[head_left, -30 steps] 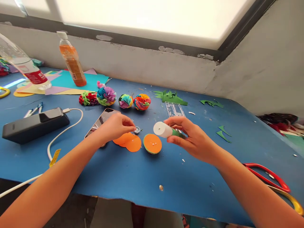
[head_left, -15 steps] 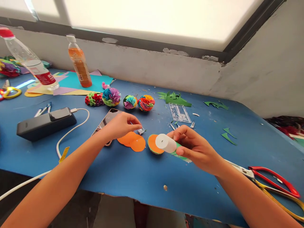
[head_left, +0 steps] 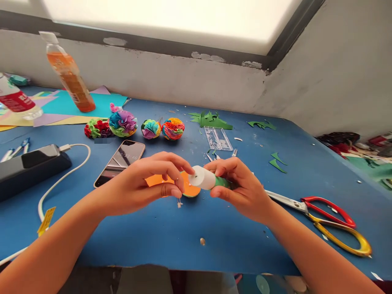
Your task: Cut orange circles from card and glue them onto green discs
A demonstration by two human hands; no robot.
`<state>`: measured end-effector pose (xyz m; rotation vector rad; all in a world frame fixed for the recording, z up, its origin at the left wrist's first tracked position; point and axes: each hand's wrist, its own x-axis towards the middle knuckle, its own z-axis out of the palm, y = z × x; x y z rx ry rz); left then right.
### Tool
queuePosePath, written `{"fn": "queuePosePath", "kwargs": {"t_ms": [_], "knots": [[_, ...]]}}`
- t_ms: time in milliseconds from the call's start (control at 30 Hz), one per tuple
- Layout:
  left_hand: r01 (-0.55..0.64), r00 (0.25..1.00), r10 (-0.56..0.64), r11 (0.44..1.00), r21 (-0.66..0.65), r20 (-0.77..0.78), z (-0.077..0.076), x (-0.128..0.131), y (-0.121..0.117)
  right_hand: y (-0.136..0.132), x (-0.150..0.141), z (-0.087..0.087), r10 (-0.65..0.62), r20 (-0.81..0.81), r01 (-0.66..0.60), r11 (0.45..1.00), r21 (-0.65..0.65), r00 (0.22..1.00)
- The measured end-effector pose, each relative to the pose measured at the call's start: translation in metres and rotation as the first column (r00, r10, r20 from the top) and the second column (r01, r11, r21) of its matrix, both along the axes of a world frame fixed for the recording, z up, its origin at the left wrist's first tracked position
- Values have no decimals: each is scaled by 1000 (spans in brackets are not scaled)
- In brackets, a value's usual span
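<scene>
My right hand (head_left: 241,183) is wrapped round a green glue bottle with a thick white end (head_left: 202,178), which points left and has a small dark hole. My left hand (head_left: 153,179) pinches a small clear piece (head_left: 179,203) between thumb and fingers; it hangs just below the fingertips, too small to make out fully. The left index fingertip is at the bottle's white end. Beneath the hands lies an orange paper disc with a green edge (head_left: 191,191), partly covered. More orange paper (head_left: 151,180) shows behind my left hand.
A phone (head_left: 121,161), a black power bank (head_left: 33,167) with a white cable and several ruffled paper balls (head_left: 123,123) lie to the left and behind. Two bottles, one of orange drink (head_left: 72,79), stand farther left. Scissors (head_left: 306,206) lie right; green paper scraps (head_left: 212,120) lie at the back.
My left hand has moved from the tabletop toward the glue bottle, with the small clear piece in its fingers. The hands are now close together. The view has shifted right.
</scene>
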<state>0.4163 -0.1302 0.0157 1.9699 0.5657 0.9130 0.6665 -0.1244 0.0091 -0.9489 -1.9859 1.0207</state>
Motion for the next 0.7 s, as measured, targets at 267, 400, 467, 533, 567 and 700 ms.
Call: {"fn": "queuePosePath", "kwargs": {"t_ms": [267,400,467,533,567,700], "knots": [[29,999,-27,997,72,-33,-1,0,-3,0,0,-4,-4,63,-4,992,125,998],[34,998,-30,997,74,-54,-2,0,-3,0,0,-5,5,75,-16,991,136,997],[29,997,-24,996,79,-67,-2,0,-3,-1,0,-4,4,82,-15,991,132,997],[27,997,-21,996,81,-73,-2,0,-3,-1,0,-3,0,83,-12,991,136,997],[24,997,-18,996,81,-72,-2,0,-3,-1,0,-3,-1,83,-11,990,140,997],[12,998,-6,996,93,-65,-1,1,-4,0,1,-2,6,77,-18,988,152,997]]}}
